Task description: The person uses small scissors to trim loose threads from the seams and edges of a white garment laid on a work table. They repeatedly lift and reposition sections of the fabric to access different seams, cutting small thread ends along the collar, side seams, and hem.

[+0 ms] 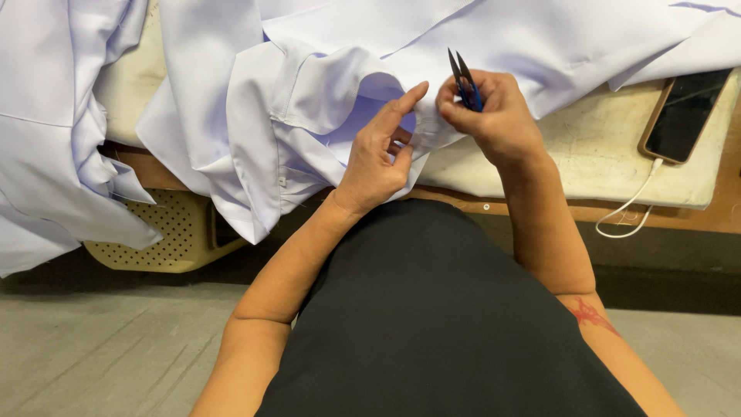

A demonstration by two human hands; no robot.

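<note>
My left hand [378,158] pinches the white garment [324,93] at the table edge [587,154]; my right hand [494,116] grips blue thread snips [465,81], tips up. Best keep the fabric taut, blades clear of cloth.

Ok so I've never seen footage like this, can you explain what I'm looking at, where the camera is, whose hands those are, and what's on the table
This is a single picture from a camera worn on a person's head, looking down past their black top at their own two bare hands. There is no machine here.

The left hand pinches a fold of the pale lavender-white fabric garment. The right hand grips small blue-handled thread snips, blades pointing up, and also touches the cloth.

The garment spreads over a worn cream work table. On the table's right end lies a dark smartphone with a white cable plugged in. Below the table on the left sits a cream perforated plastic basket.
</note>
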